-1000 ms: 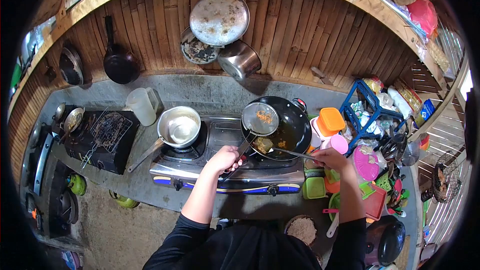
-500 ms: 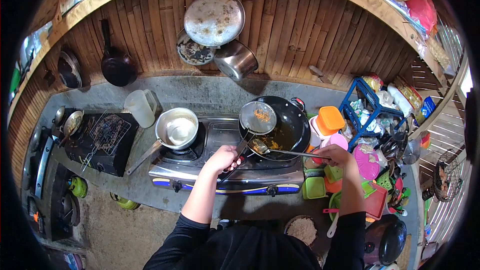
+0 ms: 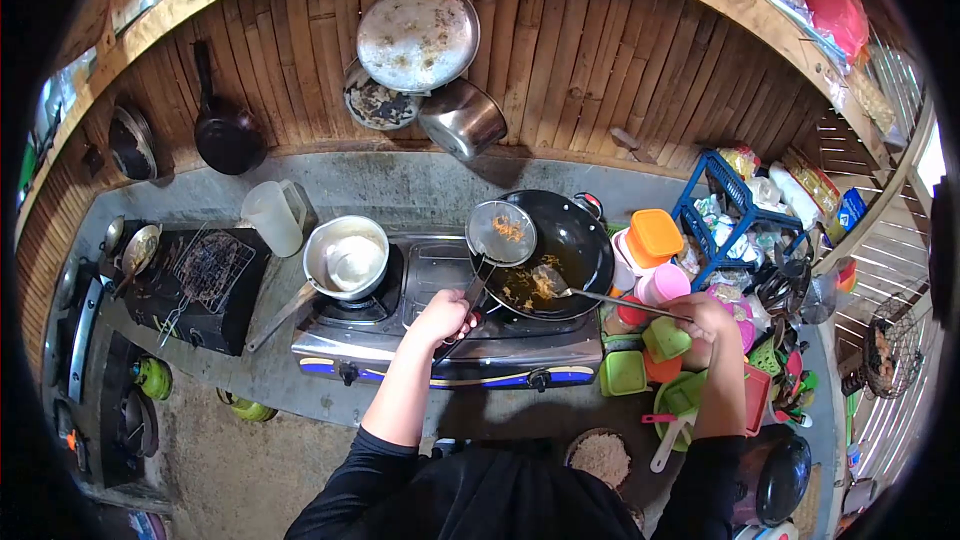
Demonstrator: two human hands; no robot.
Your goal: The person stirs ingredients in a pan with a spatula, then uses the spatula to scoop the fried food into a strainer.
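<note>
Strainer [image 3: 500,232], one, left hand [image 3: 442,318], spatula [image 3: 610,298], one, right hand [image 3: 705,318], one wok [image 3: 582,235]

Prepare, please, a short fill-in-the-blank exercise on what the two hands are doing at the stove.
1. The left hand holds by its handle a mesh strainer with a few ____ bits in it.
2. The right hand holds a long spoon whose tip lies inside the black ____.
3. The steel saucepan sits on the ____ burner of the stove.

Missing words: orange; wok; left.
</note>
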